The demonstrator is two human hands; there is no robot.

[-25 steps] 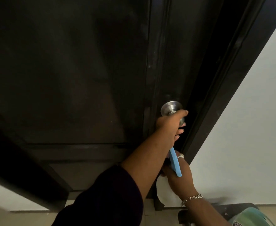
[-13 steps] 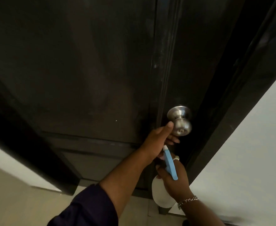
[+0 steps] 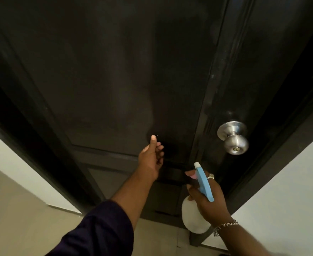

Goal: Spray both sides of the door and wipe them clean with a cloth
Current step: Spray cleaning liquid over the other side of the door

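Note:
A dark panelled door (image 3: 115, 80) fills most of the view, with a round steel knob (image 3: 234, 138) on its right side. My right hand (image 3: 206, 200) grips a spray bottle (image 3: 192, 222) with a white body and a blue trigger head, its nozzle pointing up toward the door below the knob. My left hand (image 3: 152, 159) is raised in front of the door's middle rail, left of the knob, thumb up and fingers loosely curled, holding nothing. No cloth is in view.
The dark door frame (image 3: 281, 145) runs along the right, with a white wall (image 3: 290, 191) beyond it. Another white wall (image 3: 13, 163) and pale floor tiles (image 3: 31, 218) lie at lower left.
My left hand has let go of the knob and moved left and down. The view has shifted, showing more of the door's face. The spray bottle stays in my right hand.

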